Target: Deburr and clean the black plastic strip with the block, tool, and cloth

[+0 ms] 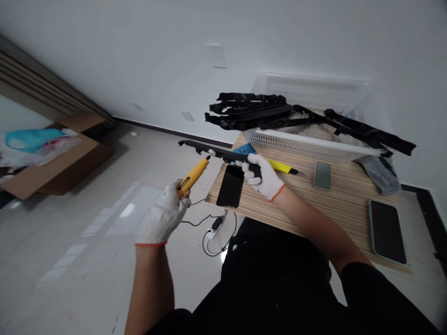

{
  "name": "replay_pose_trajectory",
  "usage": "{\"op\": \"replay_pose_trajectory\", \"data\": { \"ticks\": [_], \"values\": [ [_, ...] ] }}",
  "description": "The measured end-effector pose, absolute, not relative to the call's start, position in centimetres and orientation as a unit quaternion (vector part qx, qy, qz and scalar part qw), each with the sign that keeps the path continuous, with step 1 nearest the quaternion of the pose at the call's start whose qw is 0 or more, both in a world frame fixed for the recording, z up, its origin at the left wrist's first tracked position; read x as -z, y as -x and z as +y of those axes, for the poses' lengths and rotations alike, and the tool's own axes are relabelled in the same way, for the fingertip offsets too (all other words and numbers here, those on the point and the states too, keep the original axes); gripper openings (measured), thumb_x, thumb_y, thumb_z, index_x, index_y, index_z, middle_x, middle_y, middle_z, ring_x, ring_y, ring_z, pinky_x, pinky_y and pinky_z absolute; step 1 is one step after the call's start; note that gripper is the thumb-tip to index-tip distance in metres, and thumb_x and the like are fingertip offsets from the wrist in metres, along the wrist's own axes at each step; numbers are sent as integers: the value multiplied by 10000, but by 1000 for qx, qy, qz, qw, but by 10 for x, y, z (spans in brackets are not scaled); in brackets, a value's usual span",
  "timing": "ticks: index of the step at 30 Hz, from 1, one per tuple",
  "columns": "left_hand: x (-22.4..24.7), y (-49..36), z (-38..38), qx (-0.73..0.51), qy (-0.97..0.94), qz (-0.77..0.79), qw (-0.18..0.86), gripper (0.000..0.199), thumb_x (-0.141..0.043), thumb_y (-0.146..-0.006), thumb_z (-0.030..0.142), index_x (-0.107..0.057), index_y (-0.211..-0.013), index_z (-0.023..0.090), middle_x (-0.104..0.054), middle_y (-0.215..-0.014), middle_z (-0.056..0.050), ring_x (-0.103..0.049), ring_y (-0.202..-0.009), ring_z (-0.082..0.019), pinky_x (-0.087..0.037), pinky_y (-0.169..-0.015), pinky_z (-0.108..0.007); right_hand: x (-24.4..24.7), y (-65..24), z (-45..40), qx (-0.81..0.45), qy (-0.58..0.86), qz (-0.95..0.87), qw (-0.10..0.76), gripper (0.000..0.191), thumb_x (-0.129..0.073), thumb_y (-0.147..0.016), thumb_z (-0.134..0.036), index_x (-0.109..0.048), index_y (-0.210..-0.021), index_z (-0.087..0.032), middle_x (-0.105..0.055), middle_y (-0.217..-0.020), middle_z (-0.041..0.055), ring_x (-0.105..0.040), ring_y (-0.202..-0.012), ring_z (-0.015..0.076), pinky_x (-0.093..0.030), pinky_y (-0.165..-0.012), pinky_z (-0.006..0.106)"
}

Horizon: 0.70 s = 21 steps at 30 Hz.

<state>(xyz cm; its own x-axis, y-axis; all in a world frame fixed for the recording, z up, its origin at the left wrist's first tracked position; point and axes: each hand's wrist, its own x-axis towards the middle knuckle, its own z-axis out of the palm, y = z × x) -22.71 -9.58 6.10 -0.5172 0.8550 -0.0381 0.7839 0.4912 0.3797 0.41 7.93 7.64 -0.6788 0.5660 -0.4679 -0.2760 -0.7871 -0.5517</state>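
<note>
My left hand (170,204), in a white knit glove with an orange cuff, is closed around a yellow rotary tool (193,177). The tool's black nose carries a small pale rounded head (212,152), which meets or nearly meets a long black plastic trim strip (199,147). My right hand (261,176), gloved the same way, grips that strip at its near end and holds it out beyond the table's left side. Part of the strip is hidden behind the right fingers. A black phone (230,186) lies on the table just below the strip.
A white plastic basket (314,142) with several black strips (251,111) stands at the table's back. A yellow utility knife (281,167), a blue packet (244,149), a small grey device (321,175) and another phone (387,231) lie on the table (335,214). Cables (213,232) run below.
</note>
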Motion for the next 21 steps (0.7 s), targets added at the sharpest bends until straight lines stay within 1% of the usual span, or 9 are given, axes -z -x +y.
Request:
{"op": "replay_pose_trajectory", "data": {
  "ticks": [3, 6, 9, 12, 15, 17, 21],
  "values": [
    [-52, 229, -94, -133, -499, 854, 60, 532, -494, -881, 338, -559, -1358, 113, -705, -1121, -185, -688, -1003, -325, -564, -856, -429, -80, 3, 76, -900, 314, -189, 237, 232, -416, -1009, -241, -591, -914, -122, -521, -615, -49, -354, -412, 20, -167, -311, 110],
    [-44, 230, -94, -144, -525, 837, 60, 560, -471, -906, 376, -536, -1390, 101, -722, -1078, -175, -694, -932, -313, -569, -803, -426, -81, 8, 74, -901, 315, -166, 249, 209, -415, -1014, -234, -577, -935, -130, -530, -604, -52, -376, -408, 22, -185, -309, 100],
    [-40, 231, -95, -153, -544, 824, 41, 587, -457, -923, 388, -515, -1422, 84, -712, -1151, -207, -698, -990, -331, -572, -830, -443, -81, 10, 73, -899, 319, -153, 256, 193, -415, -1016, -235, -561, -929, -143, -534, -592, -51, -383, -400, 25, -184, -307, 101],
    [-41, 232, -95, -135, -537, 833, 3, 569, -481, -913, 375, -545, -1396, 81, -707, -1195, -222, -696, -1050, -342, -567, -868, -438, -80, 10, 73, -900, 318, -149, 257, 161, -431, -1003, -219, -545, -906, -159, -541, -595, -48, -385, -399, 28, -177, -309, 105],
    [-45, 229, -95, -124, -533, 837, 28, 568, -461, -940, 400, -535, -1419, 103, -732, -1134, -181, -716, -945, -303, -572, -793, -393, -77, 10, 74, -898, 321, -150, 259, 134, -460, -989, -211, -533, -886, -165, -544, -600, -48, -381, -399, 27, -174, -316, 109],
    [-46, 226, -95, -116, -527, 840, 47, 582, -444, -951, 414, -524, -1439, 107, -740, -1110, -172, -716, -891, -293, -568, -754, -383, -75, 11, 75, -896, 325, -153, 260, 118, -488, -981, -220, -532, -885, -167, -547, -605, -49, -379, -402, 25, -175, -323, 112],
    [-49, 225, -93, -99, -509, 855, 25, 617, -463, -919, 427, -553, -1421, 79, -732, -1126, -209, -706, -958, -329, -558, -781, -407, -73, 11, 74, -895, 328, -168, 251, 141, -479, -983, -233, -564, -905, -152, -549, -612, -41, -372, -409, 29, -176, -323, 118]
  ]
}}
